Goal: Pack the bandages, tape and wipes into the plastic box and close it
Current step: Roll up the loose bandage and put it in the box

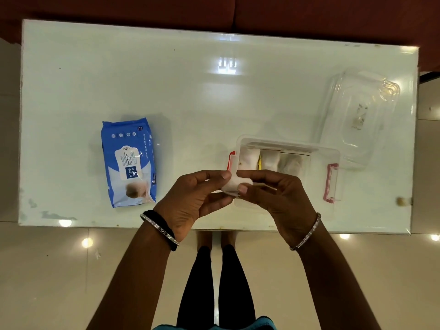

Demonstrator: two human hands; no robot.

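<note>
I am standing at a long white table (166, 91). Its top is shiny and I can see lights shining back from it. Past the far edge there is something dark red (238, 13), maybe a sofa, but I cannot tell for sure. The floor (47, 270) under me is made of pale shiny tiles. I can see my legs in black and my feet under the table edge.

On the left part of the table lies a blue pack of wipes (129, 163). It lies flat, well apart from everything else. It is not in the box yet.

The clear plastic box (316, 172) sits on the right part of the table, close to the near edge. It is open. It has a pink clip (331, 182) on its right end and a red clip (231, 160) on its left end. Inside, along the far wall, there are white rolled things (271, 159) side by side. They look like bandages. The clear lid (357, 115) lies on the table just behind the box, to the right, and it is turned a bit.

Both my hands are up over the left end of the box, so they hide that part of it. My left hand (190, 198) and my right hand (276, 196) pinch one small white roll (234, 184) between them, with thumbs and fingertips. My other fingers are bent loosely. I have a bangle on each wrist.
</note>
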